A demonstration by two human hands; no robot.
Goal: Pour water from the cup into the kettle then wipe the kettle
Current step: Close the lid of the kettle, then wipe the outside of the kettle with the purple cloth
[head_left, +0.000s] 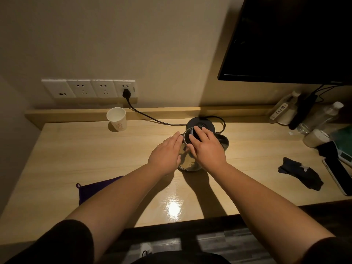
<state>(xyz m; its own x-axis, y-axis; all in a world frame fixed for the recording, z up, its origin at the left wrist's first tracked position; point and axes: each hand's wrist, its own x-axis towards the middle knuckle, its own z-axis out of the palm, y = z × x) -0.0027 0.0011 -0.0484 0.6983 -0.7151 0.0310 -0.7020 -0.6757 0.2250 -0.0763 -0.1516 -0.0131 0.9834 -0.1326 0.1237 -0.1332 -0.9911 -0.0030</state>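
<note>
The kettle (190, 161) stood on the bench (95, 149), off its base (202, 123). The left hand (165, 155) braced its side, flat-fingered; the right hand (205, 147) lay loose over the lid, probably to open it. The cup (116, 119) waited well apart.

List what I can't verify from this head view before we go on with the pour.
- Water in the paper cup: its inside is too dim and small to judge.
- Kettle lid and opening: covered by the right hand.
- Kettle's left wall: hidden behind the left hand.
- Purple cloth: partly hidden under the left forearm.
- Bottle label: too small to read.
</note>
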